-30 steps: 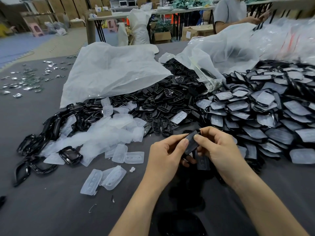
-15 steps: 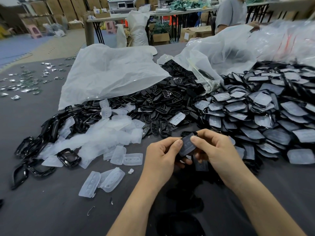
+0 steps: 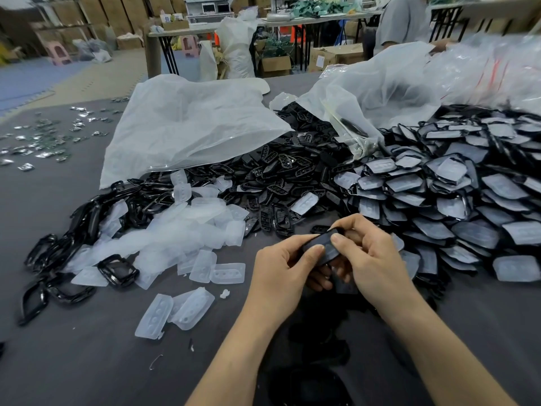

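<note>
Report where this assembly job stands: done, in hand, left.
Done: the large heap of black plastic shells fitted with translucent pads on the right looks finished. In hand: the left hand and right hand grip one black plastic shell, thumbs pressing on it. Left: the pile of loose translucent rubbery pads and the heap of bare black plastic frames await pairing, so plenty remains.

My left hand and right hand pinch a black key-fob shell above the grey table, beside heaped black shells and translucent pads.
</note>
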`<state>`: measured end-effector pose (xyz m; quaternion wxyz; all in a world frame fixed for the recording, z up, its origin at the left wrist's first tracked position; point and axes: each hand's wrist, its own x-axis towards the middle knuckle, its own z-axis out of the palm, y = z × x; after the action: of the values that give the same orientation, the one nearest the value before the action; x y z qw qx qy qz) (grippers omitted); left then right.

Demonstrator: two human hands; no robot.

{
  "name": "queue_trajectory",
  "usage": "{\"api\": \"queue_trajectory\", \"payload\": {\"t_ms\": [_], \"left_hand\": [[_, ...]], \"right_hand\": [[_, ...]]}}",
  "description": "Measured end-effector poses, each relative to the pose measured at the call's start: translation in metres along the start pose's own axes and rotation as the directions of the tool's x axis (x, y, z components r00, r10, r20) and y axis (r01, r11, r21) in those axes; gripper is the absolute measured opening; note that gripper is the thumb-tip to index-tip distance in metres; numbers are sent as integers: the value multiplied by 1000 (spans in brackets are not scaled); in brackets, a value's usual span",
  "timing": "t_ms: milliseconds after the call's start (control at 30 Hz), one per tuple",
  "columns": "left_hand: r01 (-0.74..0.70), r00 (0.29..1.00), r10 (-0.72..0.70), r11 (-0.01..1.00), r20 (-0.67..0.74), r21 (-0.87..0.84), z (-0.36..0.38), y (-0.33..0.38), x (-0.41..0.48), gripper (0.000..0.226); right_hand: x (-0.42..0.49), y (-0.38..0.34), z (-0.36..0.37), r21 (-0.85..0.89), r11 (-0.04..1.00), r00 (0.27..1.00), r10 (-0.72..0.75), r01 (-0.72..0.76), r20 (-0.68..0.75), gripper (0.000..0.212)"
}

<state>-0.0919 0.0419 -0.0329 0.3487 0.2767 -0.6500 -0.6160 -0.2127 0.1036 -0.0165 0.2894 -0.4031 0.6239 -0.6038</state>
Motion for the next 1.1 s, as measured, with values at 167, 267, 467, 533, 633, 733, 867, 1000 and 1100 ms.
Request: {"api": "queue_trajectory", "payload": {"t_ms": [167,267,467,533,633,733,867,1000,1100], "left_hand": [[-31,999,32,998,-20,48,-1,-2,1,17],[-60,998,60,994,-1,90,-2,-3,1,22],[-35,999,35,999,30,5,-1,0,0,25],[-22,999,23,999,29,-33,-1,1,1,27],[-22,1000,24,996,20,-91,-1,1,2,29],[-27,1000,25,991,-14,-131,-3,0,3,27],[-24,1000,21,988,-19,-151,-3,-1,4,24],[-19,1000,15,986,-21,-163,-3,-1,4,25],[-24,1000,25,987,4,-161,-3,1,3,24]], "right_hand": [[0,1,2,25,999,1000,28,-27,-15,20],[1,1,1,20,999,999,34,-33,-41,20],[2,4,1,-58,998,999,-5,2,-42,18],[3,3,2,-68,998,999,-16,14,-38,16],[2,1,2,11,1000,1000,6,-6,-9,13],[0,-2,2,130,991,997,22,-33,80,14],[-1,-1,1,144,989,993,1,-18,121,26],[-2,0,2,158,987,991,-14,-8,133,30],[-1,1,3,181,983,992,-24,2,123,28]]}}
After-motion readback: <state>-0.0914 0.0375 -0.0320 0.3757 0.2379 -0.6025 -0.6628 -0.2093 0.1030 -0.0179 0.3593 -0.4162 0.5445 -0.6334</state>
